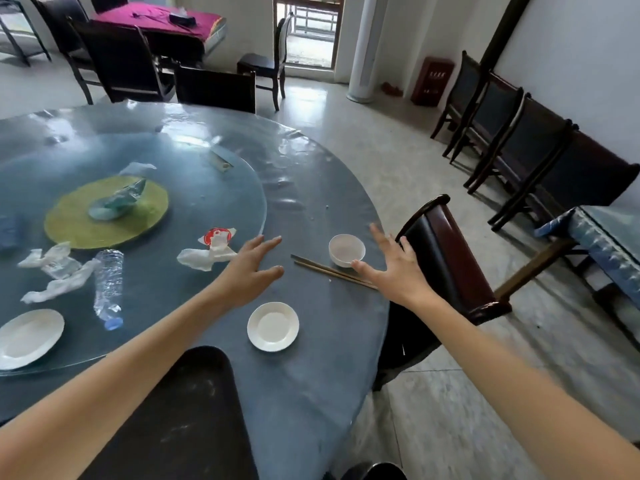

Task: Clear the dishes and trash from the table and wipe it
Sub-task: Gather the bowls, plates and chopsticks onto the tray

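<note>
A pale speckled floor (398,161) spreads around a white pillar (363,46). Left of the pillar, daylight enters a wood-framed doorway (308,26); right of it, dark chairs (512,133) line a white wall (581,46).

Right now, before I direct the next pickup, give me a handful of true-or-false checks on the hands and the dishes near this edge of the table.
1. Both hands are open and hold nothing. True: the left hand and the right hand have spread fingers.
2. The chopsticks lie inside the small white bowl. False: they lie on the table beside it.
3. The plastic bottle stands upright. False: it lies on its side.
4. A small white saucer sits empty near the table edge. True.
5. The green mat is bare. False: crumpled wrapping lies on it.
</note>
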### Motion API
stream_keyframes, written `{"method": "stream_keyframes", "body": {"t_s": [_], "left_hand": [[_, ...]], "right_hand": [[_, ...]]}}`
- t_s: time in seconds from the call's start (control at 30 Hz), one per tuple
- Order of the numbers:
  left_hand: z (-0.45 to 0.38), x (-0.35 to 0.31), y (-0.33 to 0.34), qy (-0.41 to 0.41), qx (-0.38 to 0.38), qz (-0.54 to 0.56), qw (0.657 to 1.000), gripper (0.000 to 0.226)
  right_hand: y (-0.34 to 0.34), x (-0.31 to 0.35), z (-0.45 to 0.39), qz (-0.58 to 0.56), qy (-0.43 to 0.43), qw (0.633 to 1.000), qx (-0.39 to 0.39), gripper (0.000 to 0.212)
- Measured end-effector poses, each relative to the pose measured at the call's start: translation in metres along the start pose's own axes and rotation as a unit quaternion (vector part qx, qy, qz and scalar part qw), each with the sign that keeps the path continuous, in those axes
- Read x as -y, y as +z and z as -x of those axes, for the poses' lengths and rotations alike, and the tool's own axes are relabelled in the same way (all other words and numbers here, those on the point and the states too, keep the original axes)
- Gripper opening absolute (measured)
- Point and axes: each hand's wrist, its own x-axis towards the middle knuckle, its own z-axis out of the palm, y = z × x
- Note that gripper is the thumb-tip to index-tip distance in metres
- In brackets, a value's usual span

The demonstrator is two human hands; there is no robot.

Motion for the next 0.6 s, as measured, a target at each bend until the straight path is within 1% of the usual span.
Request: {"method": "stream_keyframes", "body": {"t_s": [0.07,0.1,0.13,0.23,0.27,0.3,0.33,0.4,0.43,0.5,0.6], "left_hand": [[-0.043,0.004,0.02,-0.075,0.003,0.087,0.993,0.051],[-0.063,0.007,0.031,-0.121,0.008,0.143,0.982,0.044],[-0.081,0.01,0.042,-0.171,0.014,0.205,0.964,0.037],[-0.127,0.022,0.076,-0.325,0.003,0.354,0.877,0.008],[-0.141,0.028,0.087,-0.367,-0.009,0.387,0.846,0.005],[-0.155,0.035,0.097,-0.404,-0.021,0.406,0.82,0.007],[-0.167,0.043,0.107,-0.433,-0.033,0.412,0.801,0.01],[-0.188,0.055,0.124,-0.472,-0.045,0.411,0.779,0.025],[-0.198,0.058,0.132,-0.485,-0.05,0.411,0.771,0.031],[-0.215,0.061,0.144,-0.504,-0.059,0.407,0.76,0.036],[-0.239,0.065,0.159,-0.515,-0.079,0.388,0.76,0.032]], "right_hand": [[0.006,-0.02,-0.039,-0.043,0.031,0.998,0.015,0.088],[0.01,-0.03,-0.057,-0.066,0.055,0.996,0.027,0.087],[0.014,-0.04,-0.073,-0.094,0.084,0.991,0.045,0.086],[0.029,-0.066,-0.118,-0.171,0.169,0.967,0.089,0.081],[0.035,-0.075,-0.132,-0.186,0.189,0.96,0.094,0.08],[0.042,-0.084,-0.145,-0.198,0.204,0.954,0.098,0.078],[0.049,-0.093,-0.157,-0.211,0.217,0.948,0.101,0.077],[0.063,-0.108,-0.177,-0.238,0.245,0.934,0.107,0.073],[0.069,-0.114,-0.186,-0.251,0.259,0.926,0.108,0.07],[0.077,-0.122,-0.2,-0.281,0.284,0.91,0.109,0.064],[0.087,-0.132,-0.221,-0.322,0.306,0.889,0.109,0.058]]}}
